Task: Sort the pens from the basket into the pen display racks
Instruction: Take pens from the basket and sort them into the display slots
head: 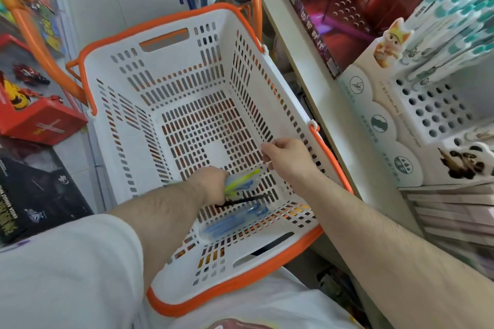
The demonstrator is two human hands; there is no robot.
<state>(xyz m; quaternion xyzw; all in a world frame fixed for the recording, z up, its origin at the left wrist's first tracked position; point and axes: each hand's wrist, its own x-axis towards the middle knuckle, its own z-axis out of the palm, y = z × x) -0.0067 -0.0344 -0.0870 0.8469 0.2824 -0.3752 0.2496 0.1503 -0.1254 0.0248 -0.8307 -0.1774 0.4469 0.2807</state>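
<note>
Reaching into the basket (203,42), your left hand (211,184) grips a bundle of pens (242,181) gathered for one trip; your right hand (287,156) pinches the basket wall, steadying it. More blue pens (232,221) lie just below your left hand, the display rack (433,112) well right.

left hand (213,184) gripping pens (242,181), basket (187,82)
</note>
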